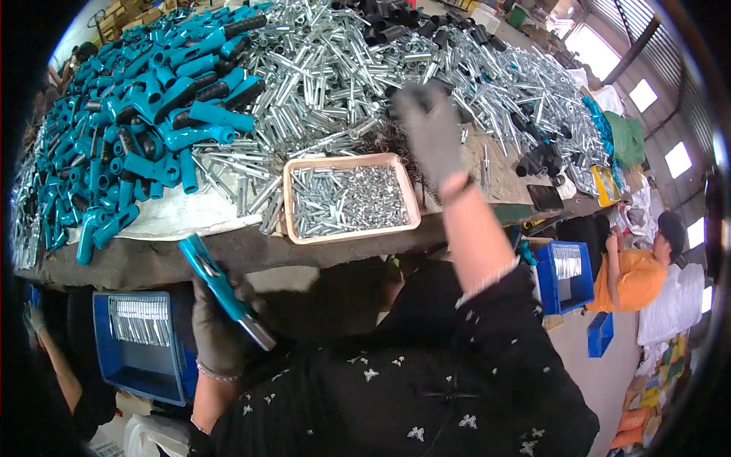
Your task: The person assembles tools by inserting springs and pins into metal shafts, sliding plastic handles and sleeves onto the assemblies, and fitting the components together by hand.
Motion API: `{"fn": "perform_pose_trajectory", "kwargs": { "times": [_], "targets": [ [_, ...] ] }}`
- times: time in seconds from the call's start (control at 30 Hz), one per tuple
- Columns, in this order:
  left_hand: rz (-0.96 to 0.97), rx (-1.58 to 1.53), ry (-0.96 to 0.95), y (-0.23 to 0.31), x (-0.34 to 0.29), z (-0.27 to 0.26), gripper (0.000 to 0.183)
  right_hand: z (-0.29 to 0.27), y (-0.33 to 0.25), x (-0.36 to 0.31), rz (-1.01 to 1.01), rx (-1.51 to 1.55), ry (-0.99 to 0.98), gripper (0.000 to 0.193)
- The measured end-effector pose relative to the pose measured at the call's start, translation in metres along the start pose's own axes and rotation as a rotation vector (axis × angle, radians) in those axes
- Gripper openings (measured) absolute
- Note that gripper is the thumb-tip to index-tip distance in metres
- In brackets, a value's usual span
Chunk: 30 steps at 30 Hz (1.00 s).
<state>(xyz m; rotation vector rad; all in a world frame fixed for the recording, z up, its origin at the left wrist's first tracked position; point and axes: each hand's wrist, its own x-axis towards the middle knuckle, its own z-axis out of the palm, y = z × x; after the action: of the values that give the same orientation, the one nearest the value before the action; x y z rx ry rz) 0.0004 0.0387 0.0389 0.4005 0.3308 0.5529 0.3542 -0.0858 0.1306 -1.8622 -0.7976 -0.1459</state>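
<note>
1. Workshop wall is rising at right, windows glaring; a person in an orange shirt is keeping beyond the tabletop's right end.
2. Tabletop is carrying heaps: teal fittings are covering its left side, metal tubes are filling the middle and spreading right, black sleeves are lying along the far edge.
3. White cloth is showing between the teal heap and the near edge.
4. Pale pink tray is sitting at the middle of the near edge, holding small metal pins.
5. Left hand, gloved, is gripping a teal piece just off the near edge, left of the tray; a bright metal end is protruding from the piece's lower end.
6. Right hand, gloved and blurring, is reaching over the tabletop beyond the tray's far right corner; cannot tell whether its fingers are holding anything.
7. Blue bins are standing below the near edge, left and right, containing rows of metal pieces.
</note>
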Motion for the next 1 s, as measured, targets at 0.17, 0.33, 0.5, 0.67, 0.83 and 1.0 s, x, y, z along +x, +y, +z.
{"fn": "perform_pose_trajectory", "kwargs": {
  "times": [0.17, 0.33, 0.5, 0.67, 0.83, 1.0],
  "targets": [
    [-0.252, 0.330, -0.032, -0.024, -0.005, 0.000, 0.045, -0.069, 0.144, 0.084, 0.134, -1.092, -0.161, 0.050],
    [-0.164, 0.588, -0.143, -0.005, -0.007, -0.002, 0.058, -0.055, 0.060, 0.040, -0.401, -0.344, 0.019, 0.038],
    [-0.356, 0.921, -0.196, -0.010, 0.012, 0.029, 0.042, -0.037, -0.043, -0.117, -0.327, 0.106, -0.894, 0.038],
    [-0.510, 1.027, -0.608, -0.031, 0.034, 0.046, 0.039, -0.058, -0.031, -0.161, -0.205, 0.104, -0.673, 0.041],
    [-0.663, 1.127, -0.817, -0.055, 0.048, 0.045, 0.042, -0.067, -0.030, -0.169, -0.194, -0.023, -0.684, 0.031],
    [-0.724, 0.754, -0.740, -0.077, 0.047, 0.040, 0.062, -0.036, -0.022, -0.185, -0.305, 0.031, -0.549, 0.030]
  ]
}}
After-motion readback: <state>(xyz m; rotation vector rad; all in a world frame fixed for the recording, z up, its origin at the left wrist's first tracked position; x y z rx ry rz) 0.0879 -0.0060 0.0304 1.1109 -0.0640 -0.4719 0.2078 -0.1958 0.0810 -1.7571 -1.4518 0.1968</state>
